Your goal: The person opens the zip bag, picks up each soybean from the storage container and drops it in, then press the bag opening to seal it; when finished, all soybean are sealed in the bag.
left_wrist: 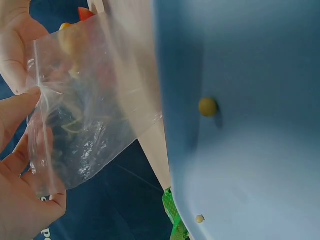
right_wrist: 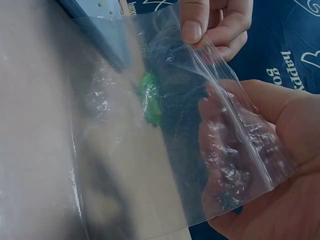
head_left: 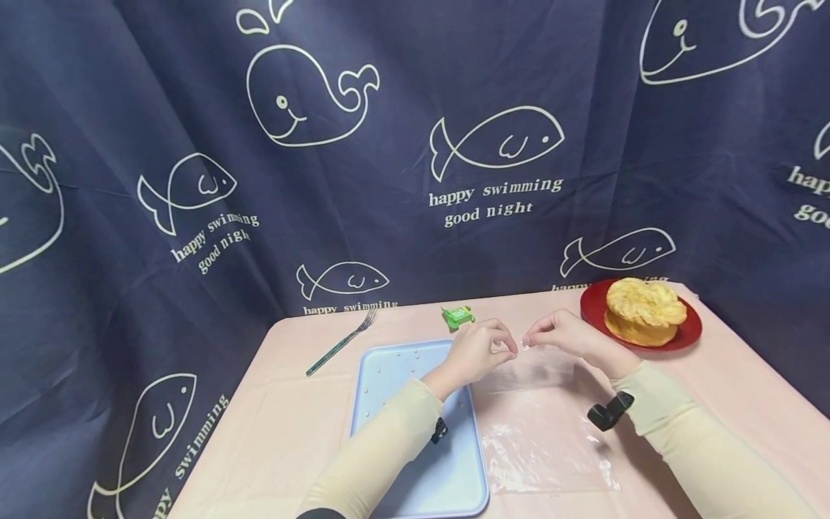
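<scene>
A clear zip-lock bag (head_left: 538, 440) hangs between the two hands, its zip edge uppermost in the head view. My left hand (head_left: 476, 352) pinches this edge between thumb and fingers, as the left wrist view shows. On the other side, my right hand (head_left: 570, 335) grips the same edge, and in the right wrist view several right fingers (right_wrist: 212, 135) show through the film. I see no contents in the bag. Beneath my left forearm lies a light blue tray (head_left: 421, 483), with several small round yellowish pellets (left_wrist: 208, 106) scattered on it.
A fork (head_left: 342, 342) lies at the table's back left. Beyond the tray is a small green packet (head_left: 459, 317). The red plate (head_left: 692, 331) at the back right bears a round golden bread or cake (head_left: 642, 311). A dark blue curtain (head_left: 402, 194) hangs behind the table.
</scene>
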The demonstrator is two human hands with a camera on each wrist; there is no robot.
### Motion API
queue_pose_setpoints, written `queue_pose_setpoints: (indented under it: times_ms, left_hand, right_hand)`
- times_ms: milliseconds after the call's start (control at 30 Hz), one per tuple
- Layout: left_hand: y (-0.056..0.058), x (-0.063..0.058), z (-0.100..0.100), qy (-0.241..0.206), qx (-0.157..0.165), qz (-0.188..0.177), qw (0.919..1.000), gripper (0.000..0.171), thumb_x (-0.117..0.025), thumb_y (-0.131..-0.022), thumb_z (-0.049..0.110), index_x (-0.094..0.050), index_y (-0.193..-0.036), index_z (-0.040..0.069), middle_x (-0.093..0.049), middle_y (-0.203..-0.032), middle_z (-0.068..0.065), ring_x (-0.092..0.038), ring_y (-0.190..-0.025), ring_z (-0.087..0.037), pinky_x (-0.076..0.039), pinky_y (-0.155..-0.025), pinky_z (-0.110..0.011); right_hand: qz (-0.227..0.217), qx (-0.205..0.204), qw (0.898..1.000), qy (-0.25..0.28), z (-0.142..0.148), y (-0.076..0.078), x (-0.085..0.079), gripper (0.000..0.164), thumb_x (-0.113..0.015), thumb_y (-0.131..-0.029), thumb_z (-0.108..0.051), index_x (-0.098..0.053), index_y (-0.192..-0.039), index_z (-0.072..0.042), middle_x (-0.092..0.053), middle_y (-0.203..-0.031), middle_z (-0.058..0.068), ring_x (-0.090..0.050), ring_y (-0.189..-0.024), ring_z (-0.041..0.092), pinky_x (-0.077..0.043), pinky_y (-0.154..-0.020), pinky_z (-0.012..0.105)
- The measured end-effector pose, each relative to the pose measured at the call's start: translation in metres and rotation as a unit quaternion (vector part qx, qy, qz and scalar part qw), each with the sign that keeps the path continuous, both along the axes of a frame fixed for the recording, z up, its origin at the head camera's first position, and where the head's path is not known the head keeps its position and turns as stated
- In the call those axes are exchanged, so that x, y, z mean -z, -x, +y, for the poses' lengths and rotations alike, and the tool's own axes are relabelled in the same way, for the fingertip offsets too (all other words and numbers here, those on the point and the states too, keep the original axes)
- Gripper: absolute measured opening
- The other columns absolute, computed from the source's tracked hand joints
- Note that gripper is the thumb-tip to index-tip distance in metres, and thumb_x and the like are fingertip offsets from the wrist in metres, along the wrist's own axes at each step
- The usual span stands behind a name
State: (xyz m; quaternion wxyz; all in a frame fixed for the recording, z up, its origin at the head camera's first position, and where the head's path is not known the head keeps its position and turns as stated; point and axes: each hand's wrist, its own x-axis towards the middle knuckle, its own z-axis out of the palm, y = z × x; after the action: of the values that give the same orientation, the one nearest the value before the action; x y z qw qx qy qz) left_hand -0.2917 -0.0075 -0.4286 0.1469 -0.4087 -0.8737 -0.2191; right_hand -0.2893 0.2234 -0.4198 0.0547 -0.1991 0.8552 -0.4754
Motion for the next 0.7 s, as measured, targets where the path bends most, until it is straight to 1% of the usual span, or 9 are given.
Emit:
queue_pose_setpoints:
  times_ms: [133, 233, 367, 533, 633, 700]
  left_hand:
    - [-0.005, -0.001, -0.001, 0.013, 0.005, -0.009, 0.9999, 0.003, -0.083, -0.087, 0.026, -0.08, -0.086, 0.025, -0.067, -0.106, 0.012, -0.063, -0.099, -0.004, -0.044, -0.092, -0.025]
    - [-0.01, -0.003, -0.002, 0.016, 0.011, -0.014, 0.9997, 0.003, -0.083, -0.087, 0.025, -0.08, -0.086, 0.025, -0.066, -0.112, 0.01, -0.062, -0.104, -0.008, -0.044, -0.092, -0.025]
    - [-0.018, -0.004, -0.005, 0.006, 0.021, -0.009, 0.9997, 0.005, -0.084, -0.085, 0.023, -0.079, -0.086, 0.024, -0.065, -0.118, 0.009, -0.061, -0.108, -0.009, -0.044, -0.091, -0.021]
    - [-0.027, -0.003, -0.009, -0.012, 0.031, 0.004, 0.9994, 0.008, -0.086, -0.083, 0.019, -0.079, -0.083, 0.024, -0.063, -0.125, 0.007, -0.061, -0.111, -0.01, -0.044, -0.095, -0.018]
    - [-0.03, -0.001, -0.011, -0.021, 0.022, 0.005, 0.9995, 0.008, -0.086, -0.083, 0.019, -0.079, -0.083, 0.023, -0.063, -0.127, 0.006, -0.061, -0.111, -0.01, -0.045, -0.092, -0.018]
    - [-0.031, 0.0, -0.011, -0.027, 0.008, 0.0, 0.9996, 0.007, -0.086, -0.083, 0.02, -0.079, -0.084, 0.023, -0.062, -0.127, 0.006, -0.061, -0.109, -0.008, -0.046, -0.089, -0.017]
  right_hand:
    - [-0.001, 0.017, 1.0, -0.003, 0.001, 0.0, -0.002, 0.017, -0.07, -0.093, -0.008, -0.076, -0.096, 0.007, -0.075, -0.089, 0.012, -0.065, -0.081, 0.02, -0.052, -0.077, 0.037]
    - [0.001, 0.03, 1.0, -0.007, 0.002, 0.002, -0.003, 0.017, -0.07, -0.093, -0.008, -0.076, -0.097, 0.008, -0.075, -0.087, 0.012, -0.065, -0.078, 0.023, -0.053, -0.076, 0.038]
    - [0.008, 0.041, 0.999, -0.016, 0.003, 0.004, -0.003, 0.016, -0.07, -0.093, -0.007, -0.076, -0.096, 0.008, -0.075, -0.086, 0.011, -0.066, -0.076, 0.022, -0.052, -0.075, 0.039]
    - [0.011, 0.066, 0.997, -0.033, 0.004, 0.004, -0.004, 0.016, -0.071, -0.093, -0.009, -0.078, -0.097, 0.005, -0.076, -0.087, 0.009, -0.063, -0.077, 0.019, -0.05, -0.073, 0.035]
    - [0.0, 0.07, 0.997, -0.029, 0.005, 0.002, -0.005, 0.017, -0.071, -0.094, -0.009, -0.077, -0.1, 0.006, -0.075, -0.087, 0.008, -0.062, -0.078, 0.02, -0.049, -0.07, 0.033]
    - [-0.011, 0.066, 0.998, -0.014, 0.005, 0.001, -0.007, 0.019, -0.071, -0.094, -0.008, -0.075, -0.102, 0.009, -0.074, -0.087, 0.009, -0.063, -0.078, 0.022, -0.051, -0.069, 0.031]
